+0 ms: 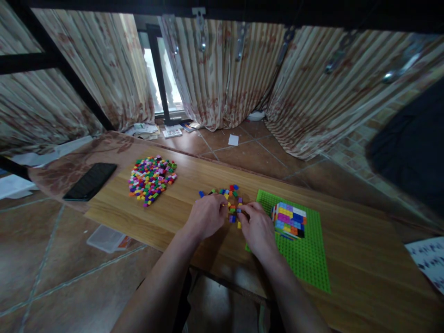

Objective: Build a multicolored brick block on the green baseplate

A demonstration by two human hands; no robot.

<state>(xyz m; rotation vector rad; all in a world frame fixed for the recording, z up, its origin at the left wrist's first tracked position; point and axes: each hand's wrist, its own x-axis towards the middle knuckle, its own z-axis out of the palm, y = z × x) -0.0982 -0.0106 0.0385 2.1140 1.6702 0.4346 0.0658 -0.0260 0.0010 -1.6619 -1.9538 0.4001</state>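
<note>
Small loose building bricks (232, 194) in mixed colours are scattered in the middle of the wooden table. At their left side, my left hand (208, 213) is closed, fingers curled down among them; what it pinches is hidden. From the right, my right hand (257, 226) pinches at the edge of the same bricks, with a small bluish brick (239, 210) at its fingertips. Just beyond that hand, a block built of multicoloured bricks (289, 218) stands on a green studded baseplate (308, 263). My right wrist is over the baseplate's left edge.
A larger heap of mixed bricks (152, 178) lies on the table's left part. Past it is a black tablet-like slab (90, 181) on a brown patterned cloth (114, 143). A clear plastic box (106, 238) sits on the tiled floor. Striped curtains (225, 78) hang behind.
</note>
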